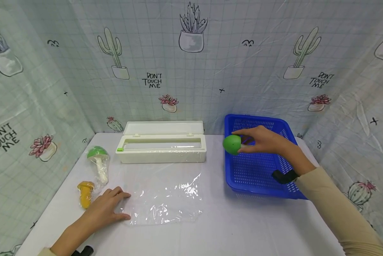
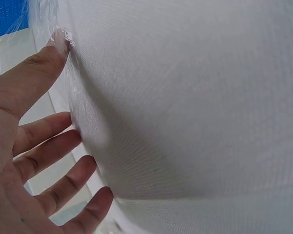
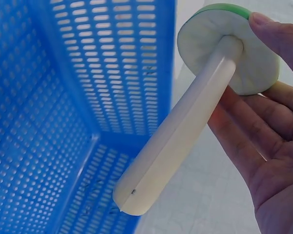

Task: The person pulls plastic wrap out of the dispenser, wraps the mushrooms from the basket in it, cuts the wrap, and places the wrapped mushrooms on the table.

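Observation:
My right hand (image 1: 262,140) grips a toy mushroom (image 1: 232,144) by its green cap, over the left side of the blue basket (image 1: 228,174). In the right wrist view the mushroom's long white stem (image 3: 185,122) slants down toward the basket wall, thumb and fingers around the cap's rim. My left hand (image 1: 106,208) lies at the left edge of a clear plastic film sheet (image 1: 162,199) on the table. Its fingers are spread and nearly straight, and in the left wrist view the thumb tip touches the film.
Behind the film stands a white film dispenser (image 1: 162,156), its lid (image 1: 164,127) raised. To the left lie a green-capped mushroom in film (image 1: 101,170) and a yellow-brown piece in film (image 1: 85,193). A printed cloth backdrop (image 1: 191,81) rises behind the table.

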Motion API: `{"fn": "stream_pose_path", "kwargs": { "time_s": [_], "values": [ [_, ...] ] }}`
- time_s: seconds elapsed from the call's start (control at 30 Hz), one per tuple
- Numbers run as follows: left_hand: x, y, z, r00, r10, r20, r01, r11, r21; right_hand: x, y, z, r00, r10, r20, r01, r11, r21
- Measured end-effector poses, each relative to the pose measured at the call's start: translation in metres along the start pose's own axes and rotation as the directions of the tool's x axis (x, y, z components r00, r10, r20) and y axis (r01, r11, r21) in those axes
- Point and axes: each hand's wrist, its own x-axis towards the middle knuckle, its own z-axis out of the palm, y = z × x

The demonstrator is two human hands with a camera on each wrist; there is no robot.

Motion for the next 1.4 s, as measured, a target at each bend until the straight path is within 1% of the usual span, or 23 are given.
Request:
{"fn": "stream_pose_path", "kwargs": {
  "time_s": [0.1, 0.33, 0.5, 0.73, 0.83, 1.0, 1.13, 1.4],
  "values": [
    [0.001, -0.001, 0.001, 1.000, 0.001, -0.001, -0.001, 1.000, 0.001, 0.002, -0.008, -0.001, 1.000, -0.017, -0.008, 0.017, 1.000, -0.007],
    [0.000, -0.002, 0.002, 1.000, -0.001, -0.012, 0.001, 1.000, 0.006, 0.007, -0.021, -0.002, 0.997, -0.070, -0.027, 0.066, 0.991, -0.114],
    [0.000, -0.002, 0.002, 1.000, -0.002, -0.008, 0.003, 1.000, 0.006, 0.009, -0.028, 0.001, 0.995, -0.102, -0.021, 0.099, 0.989, -0.111],
    [0.001, -0.001, 0.001, 0.998, -0.040, 0.038, 0.041, 0.999, -0.012, 0.013, -0.042, 0.002, 0.994, -0.110, -0.005, 0.109, 0.991, -0.077],
    [0.002, -0.001, 0.001, 0.998, -0.049, 0.051, 0.049, 0.999, -0.016, 0.015, -0.046, 0.003, 0.993, -0.116, 0.007, 0.116, 0.992, -0.043],
    [0.001, -0.001, 0.001, 0.998, -0.046, 0.044, 0.046, 0.999, -0.016, 0.019, -0.051, 0.005, 0.993, -0.119, 0.016, 0.118, 0.993, 0.021],
    [0.000, -0.001, 0.001, 0.998, -0.041, 0.038, 0.041, 0.999, -0.012, 0.022, -0.055, 0.007, 0.990, -0.138, 0.005, 0.137, 0.988, 0.066],
    [0.000, -0.003, 0.002, 1.000, -0.004, -0.006, 0.004, 1.000, 0.005, 0.029, -0.064, 0.013, 0.986, -0.169, 0.008, 0.166, 0.976, 0.141]
  ]
}}
